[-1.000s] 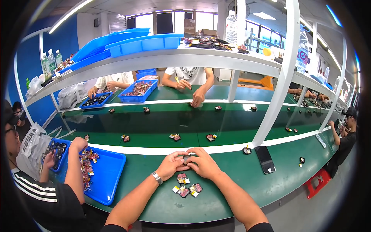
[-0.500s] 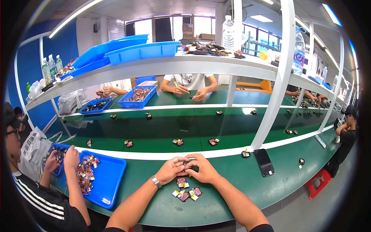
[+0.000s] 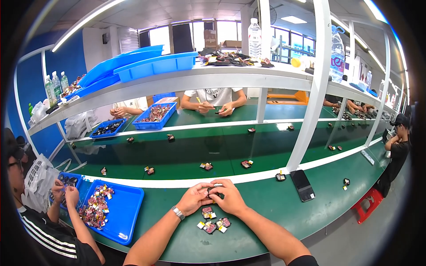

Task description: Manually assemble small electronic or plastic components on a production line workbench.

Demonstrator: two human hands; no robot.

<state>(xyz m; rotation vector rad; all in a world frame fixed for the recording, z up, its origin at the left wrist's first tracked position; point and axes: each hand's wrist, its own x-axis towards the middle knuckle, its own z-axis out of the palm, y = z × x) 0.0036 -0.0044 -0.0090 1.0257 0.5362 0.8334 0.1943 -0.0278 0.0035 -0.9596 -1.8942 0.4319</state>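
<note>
Small black part (image 3: 215,193) sits above the green table, pinched between the fingertips of the left hand (image 3: 195,199) and right hand (image 3: 230,199), whose curled fingers partly hide its shape. Just nearer the wearer, 3 roughly square, rounded red-and-black pieces (image 3: 209,227) with pale and yellow tags lie clustered on the smooth, faintly glossy table (image 3: 188,244).

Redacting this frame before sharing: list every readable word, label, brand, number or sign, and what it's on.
White shirt: dark lettering, partly legible, not transcribed.
Large bottle: big lettering, partly legible, not transcribed.
Small bottles at left: print too small.
White bag: dark print, too blurred.
White-and-yellow tags on near parts: too small to read.
</note>
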